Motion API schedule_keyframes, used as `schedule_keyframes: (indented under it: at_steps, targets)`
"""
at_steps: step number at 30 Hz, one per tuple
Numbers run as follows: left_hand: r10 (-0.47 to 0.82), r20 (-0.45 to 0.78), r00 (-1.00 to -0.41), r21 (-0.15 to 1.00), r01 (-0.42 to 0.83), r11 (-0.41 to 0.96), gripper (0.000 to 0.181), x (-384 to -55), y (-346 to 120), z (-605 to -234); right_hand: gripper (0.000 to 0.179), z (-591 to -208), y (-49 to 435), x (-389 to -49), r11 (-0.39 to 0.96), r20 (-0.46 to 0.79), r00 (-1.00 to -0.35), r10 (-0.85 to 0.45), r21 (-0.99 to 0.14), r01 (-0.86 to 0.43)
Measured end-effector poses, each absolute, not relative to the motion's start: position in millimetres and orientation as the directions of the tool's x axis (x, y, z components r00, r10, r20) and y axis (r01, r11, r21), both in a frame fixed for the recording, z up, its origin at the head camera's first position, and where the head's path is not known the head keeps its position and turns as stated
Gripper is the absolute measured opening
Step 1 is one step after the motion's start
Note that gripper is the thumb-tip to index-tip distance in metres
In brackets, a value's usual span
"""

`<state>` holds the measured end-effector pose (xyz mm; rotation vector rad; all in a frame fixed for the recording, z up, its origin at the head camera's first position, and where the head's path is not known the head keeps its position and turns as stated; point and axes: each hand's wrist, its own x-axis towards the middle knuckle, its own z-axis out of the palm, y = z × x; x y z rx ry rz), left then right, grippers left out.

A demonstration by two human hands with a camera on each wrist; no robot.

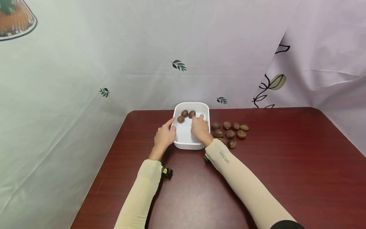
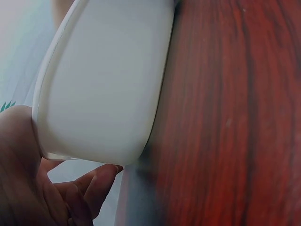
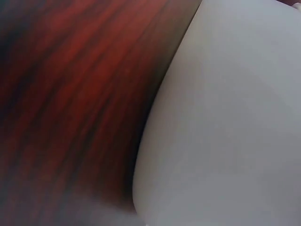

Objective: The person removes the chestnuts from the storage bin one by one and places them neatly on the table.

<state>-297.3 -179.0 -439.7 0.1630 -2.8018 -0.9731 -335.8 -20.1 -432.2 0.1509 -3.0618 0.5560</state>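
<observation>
A white rectangular tray (image 1: 187,147) stands on the table near its far edge. My left hand (image 1: 165,136) grips the tray's left side, thumb over the rim and fingers round the wall; the left wrist view shows that hand (image 2: 61,188) at the tray's corner. Inside the tray, several brown chestnuts (image 1: 181,119) lie toward the far end. My right hand (image 1: 200,128) reaches into the tray on the right with bent fingers, close beside one chestnut (image 1: 192,114). I cannot tell what its fingertips hold, as the hand hides them. The right wrist view shows only the tray's outer wall (image 3: 225,122) and the table.
Several more chestnuts (image 1: 230,134) lie in a loose group on the table, just right of the tray and close to my right forearm. The dark red wooden table (image 1: 286,165) reaches back to a pale patterned cloth (image 1: 148,63) hanging behind it.
</observation>
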Motion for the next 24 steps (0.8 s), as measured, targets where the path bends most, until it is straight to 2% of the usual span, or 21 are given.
schedule_keyframes:
  at_steps: [15, 24]
  targets:
    - [-0.156, 0.131, -0.979, 0.623, -0.041, 0.781, 0.050, -298.2, -180.9, -442.1, 0.028, -436.8, -16.1, -338.9, 0.857, 0.088, -0.985, -0.145, -0.487, -0.170]
    - [-0.156, 0.128, -0.979, 0.617, -0.044, 0.786, 0.050, -297.6, -180.0, -440.4, 0.028, -436.6, -15.1, -339.6, 0.839, 0.129, -0.974, -0.188, -0.494, -0.227]
